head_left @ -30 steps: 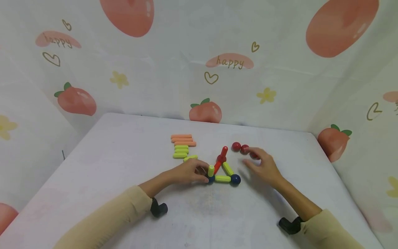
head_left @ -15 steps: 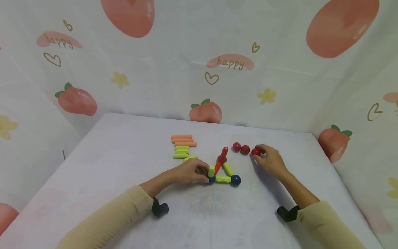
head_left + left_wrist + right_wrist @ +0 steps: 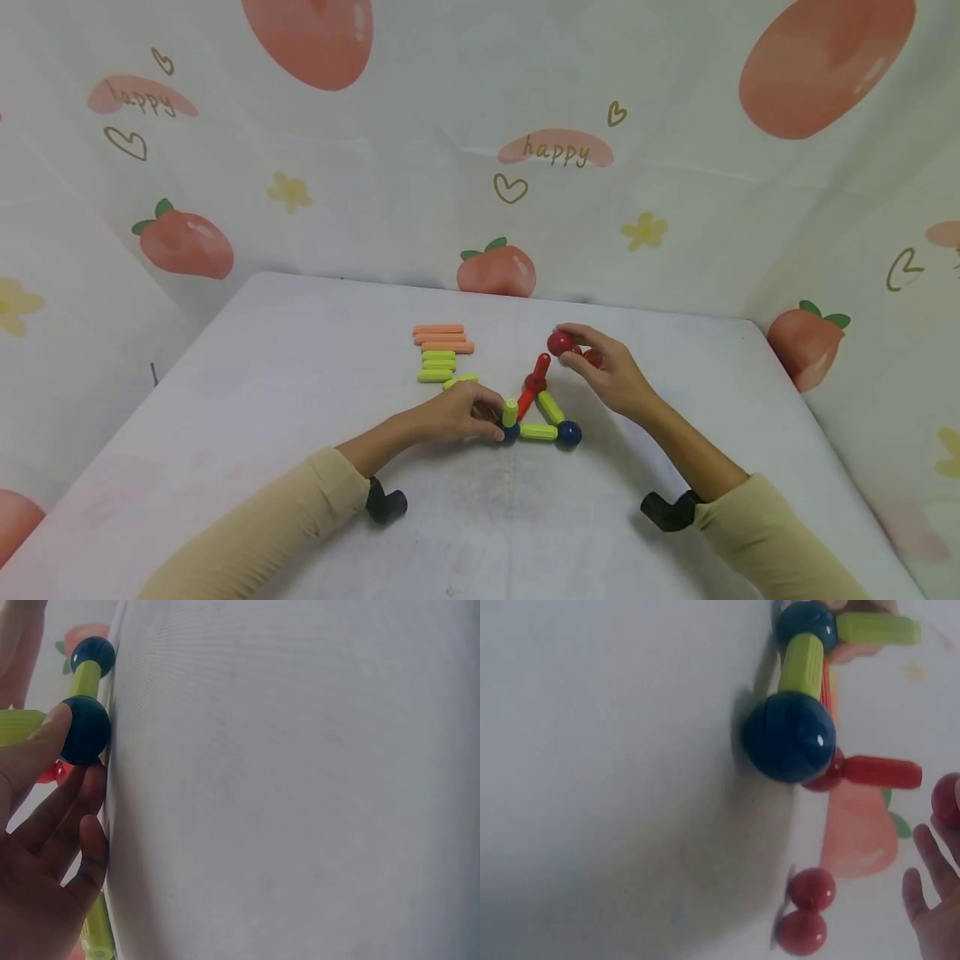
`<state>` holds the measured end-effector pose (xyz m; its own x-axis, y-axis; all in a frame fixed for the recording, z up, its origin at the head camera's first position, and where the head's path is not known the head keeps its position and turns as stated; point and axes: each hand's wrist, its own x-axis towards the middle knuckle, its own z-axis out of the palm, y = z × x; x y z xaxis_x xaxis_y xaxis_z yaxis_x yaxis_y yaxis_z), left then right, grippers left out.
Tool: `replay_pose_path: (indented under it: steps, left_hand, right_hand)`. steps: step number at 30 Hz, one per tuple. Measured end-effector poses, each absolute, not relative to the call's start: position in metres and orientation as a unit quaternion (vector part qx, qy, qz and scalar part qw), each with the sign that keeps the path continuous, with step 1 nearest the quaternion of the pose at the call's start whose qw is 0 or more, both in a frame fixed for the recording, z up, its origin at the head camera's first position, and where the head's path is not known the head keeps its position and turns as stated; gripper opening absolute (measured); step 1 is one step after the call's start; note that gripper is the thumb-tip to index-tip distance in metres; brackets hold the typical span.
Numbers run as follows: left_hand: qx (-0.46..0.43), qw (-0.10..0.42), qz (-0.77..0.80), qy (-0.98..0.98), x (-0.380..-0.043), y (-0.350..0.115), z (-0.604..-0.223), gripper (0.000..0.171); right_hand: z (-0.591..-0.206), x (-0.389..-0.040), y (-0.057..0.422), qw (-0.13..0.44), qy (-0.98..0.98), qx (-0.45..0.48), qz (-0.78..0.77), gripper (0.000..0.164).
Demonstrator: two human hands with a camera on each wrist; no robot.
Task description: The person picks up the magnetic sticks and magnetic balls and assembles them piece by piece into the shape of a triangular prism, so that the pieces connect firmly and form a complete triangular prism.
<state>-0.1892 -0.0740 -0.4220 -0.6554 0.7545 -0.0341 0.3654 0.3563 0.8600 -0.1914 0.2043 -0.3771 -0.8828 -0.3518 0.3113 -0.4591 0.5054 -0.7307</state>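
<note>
- The right hand (image 3: 609, 377) pinches a glossy red plastic ball (image 3: 559, 342) between thumb and fingers (image 3: 576, 361), lifted off the white cloth-covered surface (image 3: 300, 400) and held just above and to the right of the upright red plastic rod (image 3: 540, 367).
- Two more red balls (image 3: 802, 911) lie touching each other on the surface; from the head view the right hand mostly hides them.
- The left hand (image 3: 457, 414) curls its fingers round the near-left corner of the small frame, thumb on the dark blue ball (image 3: 85, 730), beside the upright yellow-green plastic rod (image 3: 509, 411).
- The frame is a flat triangle: a second dark blue ball (image 3: 568, 432) at the near-right corner, yellow-green rods along its sides, and a red ball joint under the red upright.
- A stack of spare orange and yellow-green rods (image 3: 441, 352) lies behind the left hand, apart from the frame.
- The step in hand looks like capping an upright with the ball.
- The next move probably calls for lowering it squarely onto the rod tip while the left hand steadies the base; a sideways nudge could tip the upright.
</note>
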Motion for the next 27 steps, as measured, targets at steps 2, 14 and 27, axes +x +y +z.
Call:
replay_pose_path:
  steps: [2,14,27]
  left_hand:
    - [0.354,0.218,0.447,0.792,-0.189,-0.074,-0.422,0.021]
    - [0.353,0.219,0.446,0.793,-0.19,-0.074,-0.422,0.022]
    - [0.356,0.218,0.449,0.79,-0.19,-0.075,-0.422,0.021]
  right_hand:
    - [-0.377,-0.191,0.199,0.046,-0.861,0.25,0.441,0.043]
    - [-0.388,-0.204,0.217,0.055,-0.88,0.187,0.433,0.043]
    - [-0.416,-0.22,0.245,-0.026,-0.943,0.092,0.32,0.051]
